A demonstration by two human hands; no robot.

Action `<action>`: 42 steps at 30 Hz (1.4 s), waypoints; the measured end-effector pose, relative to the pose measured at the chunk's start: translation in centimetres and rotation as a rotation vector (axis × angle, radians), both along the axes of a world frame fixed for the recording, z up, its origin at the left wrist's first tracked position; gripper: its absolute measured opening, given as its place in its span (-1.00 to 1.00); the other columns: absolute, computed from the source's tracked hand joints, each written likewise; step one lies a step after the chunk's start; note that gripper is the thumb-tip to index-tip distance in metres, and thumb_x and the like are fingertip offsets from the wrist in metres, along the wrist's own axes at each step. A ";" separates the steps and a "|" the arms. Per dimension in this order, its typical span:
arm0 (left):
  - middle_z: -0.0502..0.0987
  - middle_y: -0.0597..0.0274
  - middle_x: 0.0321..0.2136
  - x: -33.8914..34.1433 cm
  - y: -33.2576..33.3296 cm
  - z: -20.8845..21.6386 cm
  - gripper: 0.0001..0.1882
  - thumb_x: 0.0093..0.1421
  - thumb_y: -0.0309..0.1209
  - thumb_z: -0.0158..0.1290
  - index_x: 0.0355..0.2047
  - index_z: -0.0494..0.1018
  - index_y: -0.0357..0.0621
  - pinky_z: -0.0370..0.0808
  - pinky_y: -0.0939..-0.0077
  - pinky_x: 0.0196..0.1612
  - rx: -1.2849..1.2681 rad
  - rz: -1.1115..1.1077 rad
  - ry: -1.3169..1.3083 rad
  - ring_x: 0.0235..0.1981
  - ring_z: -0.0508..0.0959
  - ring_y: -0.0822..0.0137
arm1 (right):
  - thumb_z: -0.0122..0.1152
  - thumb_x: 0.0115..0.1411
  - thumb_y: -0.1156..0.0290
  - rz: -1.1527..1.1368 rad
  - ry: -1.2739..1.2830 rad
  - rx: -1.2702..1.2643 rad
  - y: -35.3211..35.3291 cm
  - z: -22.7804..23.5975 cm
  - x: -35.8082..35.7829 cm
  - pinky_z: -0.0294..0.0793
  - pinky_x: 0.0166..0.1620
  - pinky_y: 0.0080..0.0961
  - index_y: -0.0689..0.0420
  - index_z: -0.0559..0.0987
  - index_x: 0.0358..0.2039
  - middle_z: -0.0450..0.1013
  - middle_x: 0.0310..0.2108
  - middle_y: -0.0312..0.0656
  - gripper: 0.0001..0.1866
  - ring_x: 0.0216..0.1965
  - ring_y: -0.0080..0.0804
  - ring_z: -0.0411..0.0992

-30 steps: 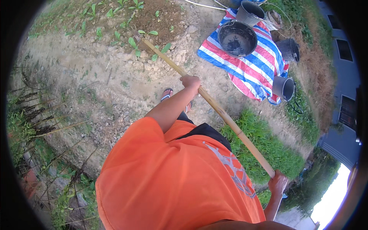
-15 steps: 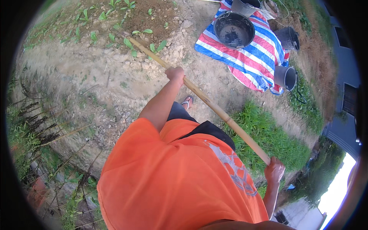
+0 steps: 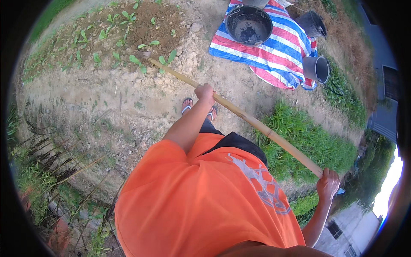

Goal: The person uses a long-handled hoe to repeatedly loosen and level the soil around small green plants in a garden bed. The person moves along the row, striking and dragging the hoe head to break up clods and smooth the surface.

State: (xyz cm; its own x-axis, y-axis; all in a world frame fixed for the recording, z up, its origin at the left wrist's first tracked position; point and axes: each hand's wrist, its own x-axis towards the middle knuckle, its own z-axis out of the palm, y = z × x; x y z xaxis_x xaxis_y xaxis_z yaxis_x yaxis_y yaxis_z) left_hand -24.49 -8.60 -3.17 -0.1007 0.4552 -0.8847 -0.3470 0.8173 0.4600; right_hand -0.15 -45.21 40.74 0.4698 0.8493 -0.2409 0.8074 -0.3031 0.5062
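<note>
My left hand is closed around the middle part of a long bamboo pole. Lower right, my right hand grips the pole's near end. The pole slants up and left to the soil bed, where a small brownish piece shows at its far end; its kind is too indistinct to tell. That end lies low among leafy green seedlings, between one seedling on its left and another on its right.
A striped tarp lies at upper right, bearing a round black tub. Dark buckets lie or stand around its edge. Thick grass grows right of my sandalled feet. Dry stalks stand at left.
Both hands have shifted rightward with the pole, still gripping it. The pole's far end has drawn back slightly toward me. A second foot has come into view.
</note>
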 end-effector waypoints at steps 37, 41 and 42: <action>0.46 -0.12 -0.33 13.3 7.4 7.2 -0.61 0.13 -0.50 0.07 -0.14 0.13 -0.34 0.54 0.29 -0.61 0.330 -0.450 0.219 -0.56 0.56 0.14 | 0.21 0.03 0.43 -0.618 0.411 -0.010 -2.3 -10.1 -10.1 0.47 -0.37 0.00 0.22 0.42 -0.31 0.50 -0.52 0.12 -0.76 -0.46 0.11 0.52; 0.48 -0.11 -0.34 12.8 12.2 9.1 -0.64 0.16 -0.47 0.06 -0.15 0.14 -0.33 0.54 0.29 -0.61 0.363 -0.416 0.233 -0.57 0.56 0.15 | 0.18 0.08 0.42 -0.455 0.615 -0.028 7.4 -13.5 -10.7 0.49 -0.37 -0.03 0.25 0.30 -0.28 0.49 -0.52 0.14 -0.72 -0.45 0.10 0.53; 0.48 -0.11 -0.34 12.0 13.6 8.8 -0.64 0.17 -0.46 0.06 -0.16 0.15 -0.33 0.54 0.29 -0.61 0.356 -0.410 0.241 -0.57 0.57 0.15 | 0.18 0.08 0.43 -0.410 0.645 -0.038 9.9 -14.3 -11.1 0.50 -0.37 -0.04 0.24 0.29 -0.29 0.49 -0.53 0.13 -0.71 -0.45 0.10 0.53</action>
